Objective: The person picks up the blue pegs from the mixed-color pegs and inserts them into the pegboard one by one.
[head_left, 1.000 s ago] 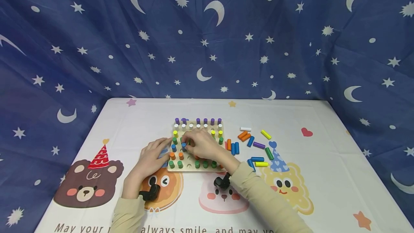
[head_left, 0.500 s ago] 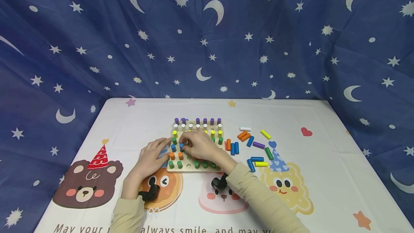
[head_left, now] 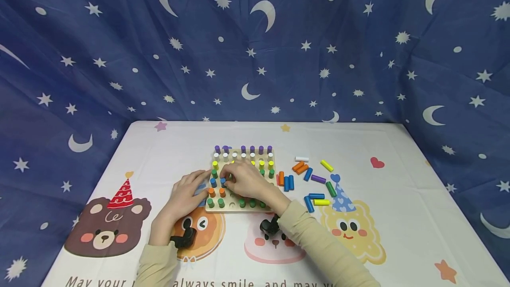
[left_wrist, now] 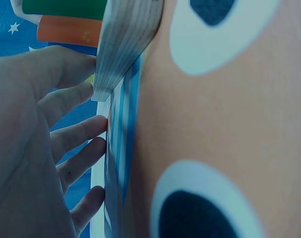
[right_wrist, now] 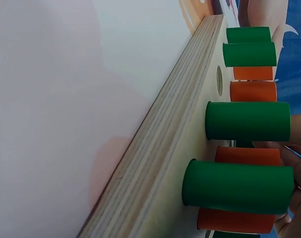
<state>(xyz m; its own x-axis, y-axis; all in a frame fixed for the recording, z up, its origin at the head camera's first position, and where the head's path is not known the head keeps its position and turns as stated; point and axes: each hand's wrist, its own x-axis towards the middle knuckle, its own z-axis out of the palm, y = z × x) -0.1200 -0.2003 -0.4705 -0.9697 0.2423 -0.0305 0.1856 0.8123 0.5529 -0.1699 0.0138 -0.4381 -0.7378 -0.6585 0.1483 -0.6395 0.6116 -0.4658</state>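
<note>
A wooden pegboard (head_left: 222,207) lies on the table, with rows of purple, white, yellow, green, blue and orange pegs and a green front row. Over its middle, my right hand (head_left: 248,181) pinches a blue peg (head_left: 223,183) between thumb and forefinger, upright in the blue row beside another blue peg (head_left: 213,183). My left hand (head_left: 188,194) lies flat with spread fingers at the board's left edge. Its fingertips touch that edge in the left wrist view, near an orange peg (left_wrist: 68,30). In the right wrist view, green pegs (right_wrist: 248,120) partly hide my right hand's fingers.
Right of the board lie loose pegs: orange (head_left: 281,178), blue (head_left: 316,196), yellow (head_left: 322,202), purple (head_left: 318,179), green (head_left: 331,189) and white (head_left: 301,159). A white cartoon-printed cloth (head_left: 398,242) covers the table. A blue star-patterned curtain (head_left: 295,65) hangs behind.
My right hand has shifted slightly left with the blue peg, which now stands straight and a little lower in the blue row. The left hand has stayed at the board's edge.
</note>
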